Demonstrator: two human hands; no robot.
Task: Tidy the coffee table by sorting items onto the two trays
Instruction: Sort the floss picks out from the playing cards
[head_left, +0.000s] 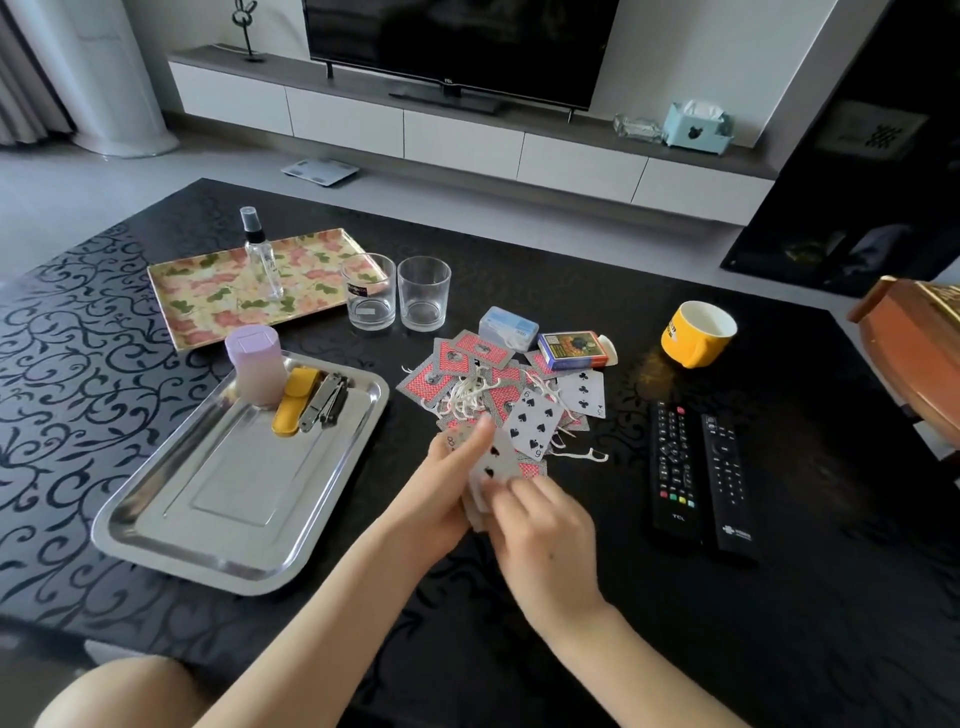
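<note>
I had my left hand (442, 493) gripping a few cards (492, 464), right hand (545, 530) pinching them, over the desk (789, 530). The pile (498, 387) lay right of the steel tray (156, 543).

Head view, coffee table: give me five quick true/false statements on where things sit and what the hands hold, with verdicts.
1. The spray bottle stands upright on the floral tray. True.
2. Both glasses sit on the steel tray. False: they stand on the table, beside the floral tray.
3. The left hand and right hand both hold playing cards. True.
4. The yellow mug is on a tray. False: it sits on the table, on neither tray.
5. Two remotes lie side by side on the table. True.
</note>
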